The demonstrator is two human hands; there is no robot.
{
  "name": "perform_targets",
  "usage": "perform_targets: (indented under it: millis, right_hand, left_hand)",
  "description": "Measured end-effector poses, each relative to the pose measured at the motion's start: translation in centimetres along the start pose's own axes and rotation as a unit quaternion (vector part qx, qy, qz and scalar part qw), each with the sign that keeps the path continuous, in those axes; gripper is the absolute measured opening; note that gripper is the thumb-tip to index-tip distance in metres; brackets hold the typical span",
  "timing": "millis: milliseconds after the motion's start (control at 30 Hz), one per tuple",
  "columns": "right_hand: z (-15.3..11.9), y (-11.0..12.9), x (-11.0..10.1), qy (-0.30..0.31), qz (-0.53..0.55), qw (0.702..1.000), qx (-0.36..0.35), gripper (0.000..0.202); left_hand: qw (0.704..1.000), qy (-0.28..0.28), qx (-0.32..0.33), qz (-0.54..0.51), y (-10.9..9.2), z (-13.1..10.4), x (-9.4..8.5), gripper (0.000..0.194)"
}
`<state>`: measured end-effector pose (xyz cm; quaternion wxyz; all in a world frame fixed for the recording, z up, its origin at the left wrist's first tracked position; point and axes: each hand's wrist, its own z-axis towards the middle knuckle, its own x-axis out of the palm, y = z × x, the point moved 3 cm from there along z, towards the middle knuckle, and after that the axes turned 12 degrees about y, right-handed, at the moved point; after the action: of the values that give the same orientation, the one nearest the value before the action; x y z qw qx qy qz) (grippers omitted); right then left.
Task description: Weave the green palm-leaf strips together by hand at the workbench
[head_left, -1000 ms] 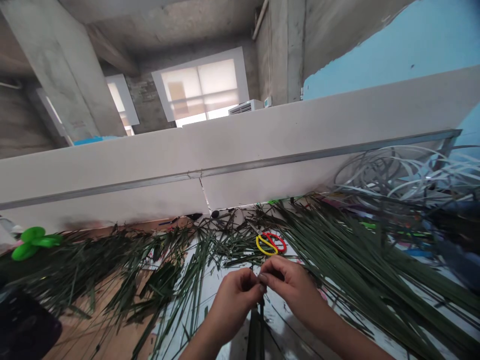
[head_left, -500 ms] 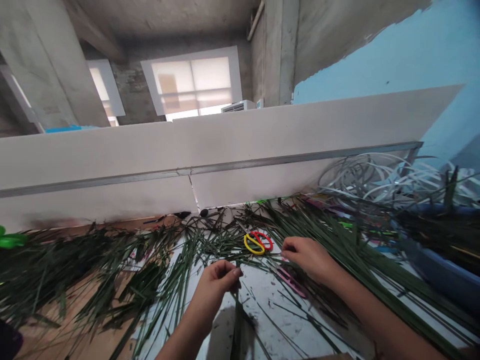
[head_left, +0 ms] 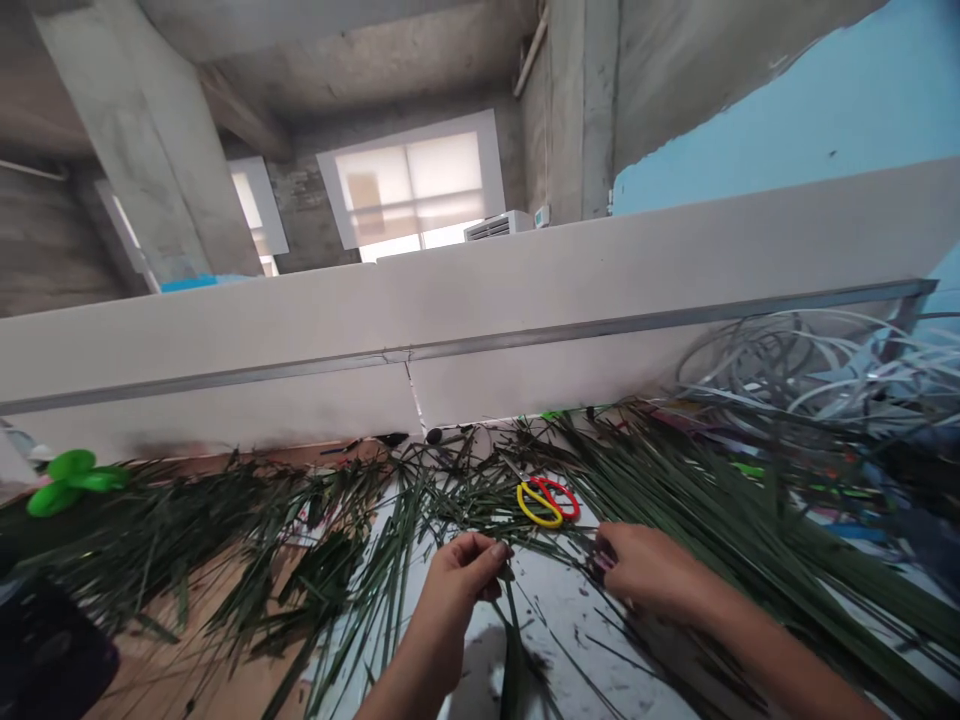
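The left hand (head_left: 469, 570) pinched a long green leaf strip (head_left: 513, 655) near its top, just above the white tabletop (head_left: 555, 645). The right hand (head_left: 649, 570) curled around a pinkish thing (head_left: 602, 561), mostly hidden. The strip looked light, bendy — maybe easy to tear, so best pinched gently near its end.

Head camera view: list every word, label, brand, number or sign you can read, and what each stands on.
No text can be read.
Small wall box: any marking is too small.
Reddish marks among the leaves, left: too blurred to tell whether they are writing.
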<state>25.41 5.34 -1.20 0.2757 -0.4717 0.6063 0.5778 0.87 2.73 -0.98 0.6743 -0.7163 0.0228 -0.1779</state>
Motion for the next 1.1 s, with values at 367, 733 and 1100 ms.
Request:
perform_targets:
  millis: [367, 733, 1100]
  right_hand:
    - [-2.2, 6.5, 1.0, 0.108, 0.444, 0.874, -0.167, 0.037]
    - [-4.2, 9.2, 2.7, 0.140, 0.565, 0.789, -0.199, 0.041]
    - [-4.4, 9.6, 3.1, 0.122, 0.577, 0.788, -0.178, 0.041]
  left_hand:
    - [0.999, 0.039, 0.000, -0.011, -0.1, -0.7, 1.7, 0.041]
    - [0.998, 0.064, 0.006, 0.000, -0.9, -1.7, 3.4, 0.041]
    - [0.998, 0.070, 0.002, 0.002, -0.5, -1.4, 3.4, 0.043]
